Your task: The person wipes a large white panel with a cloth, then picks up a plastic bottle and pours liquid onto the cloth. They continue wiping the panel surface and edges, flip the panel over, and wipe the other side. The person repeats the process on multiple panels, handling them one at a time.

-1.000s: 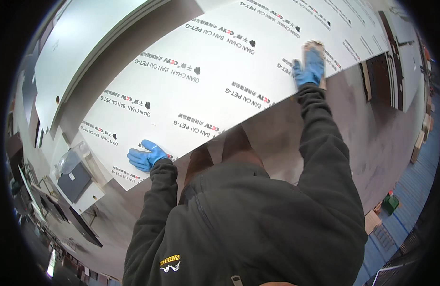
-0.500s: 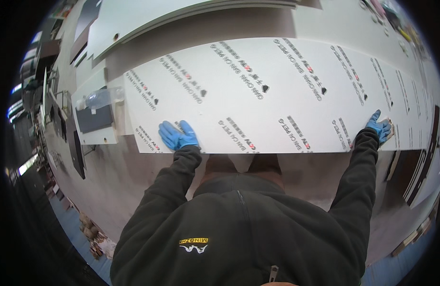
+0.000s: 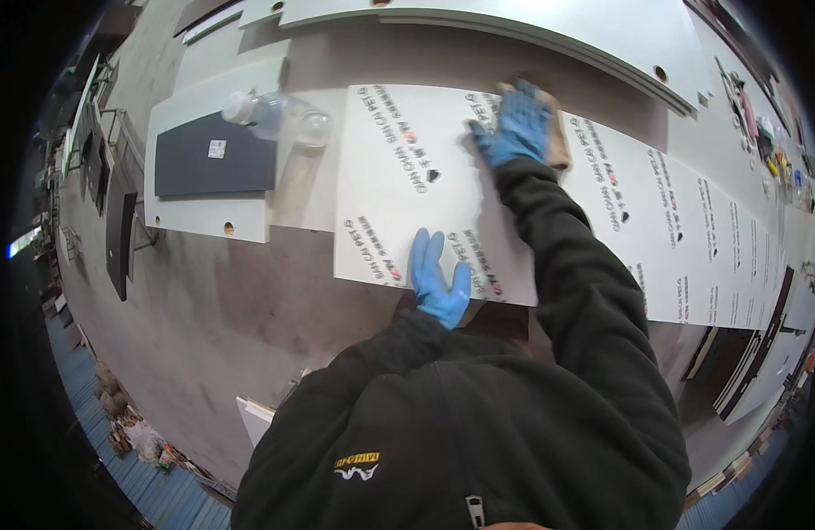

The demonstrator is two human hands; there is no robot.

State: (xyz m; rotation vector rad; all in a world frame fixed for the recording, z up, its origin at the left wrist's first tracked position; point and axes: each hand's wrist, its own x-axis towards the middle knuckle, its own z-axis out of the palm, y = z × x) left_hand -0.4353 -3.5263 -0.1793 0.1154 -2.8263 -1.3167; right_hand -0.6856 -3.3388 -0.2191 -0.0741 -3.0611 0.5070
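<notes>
A long white panel [image 3: 405, 216], covered with a printed protective film, lies before me. My left hand [image 3: 441, 281], in a blue glove, rests at its near edge with the fingers spread and nothing held. Reaching across to the panel's far edge, my right hand [image 3: 520, 128], gloved in blue too, presses down on a tan cloth [image 3: 557, 140]. Part of the cloth sticks out beside the fingers; the rest is hidden under the palm. My right forearm covers a strip of the panel.
Left of the panel, a clear plastic bottle [image 3: 279, 119] lies by a dark grey board [image 3: 215, 157] on a white board [image 3: 182, 212]. Stacked white panels [image 3: 549, 22] stand beyond the far edge. Upright boards [image 3: 747, 353] lean at the right. Small items [image 3: 752, 119] lie far right.
My right hand has swung from the right near edge to the far edge, with the cloth under it. My left hand has shifted along the near edge. The view has moved left.
</notes>
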